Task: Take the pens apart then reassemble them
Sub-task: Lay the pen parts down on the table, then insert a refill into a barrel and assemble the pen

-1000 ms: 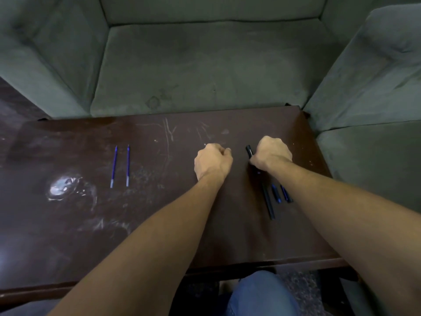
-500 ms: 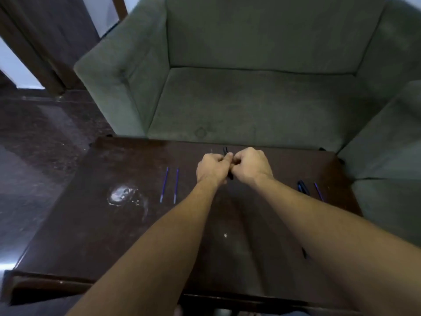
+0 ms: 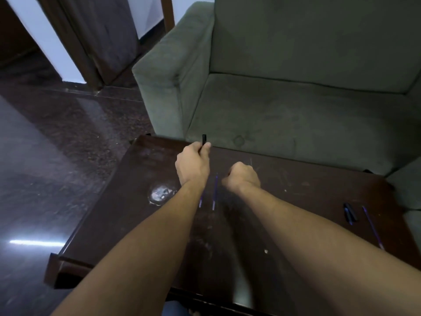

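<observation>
Left hand (image 3: 193, 165): frame centre, fingers pinching a black pen barrel (image 3: 204, 139), upright.
Right hand (image 3: 242, 177): curled fist; contents hidden.
Worktop (image 3: 307, 195): two blue refills (image 3: 215, 192) centre; pen parts (image 3: 350, 212) right.

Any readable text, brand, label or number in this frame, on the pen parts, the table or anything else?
None can be read.
Black pen part in the left hand: no marking shows.
Pen pieces at the right of the table: too small and dark to tell.
Blue refills: plain.
Sofa: no label visible.
</observation>
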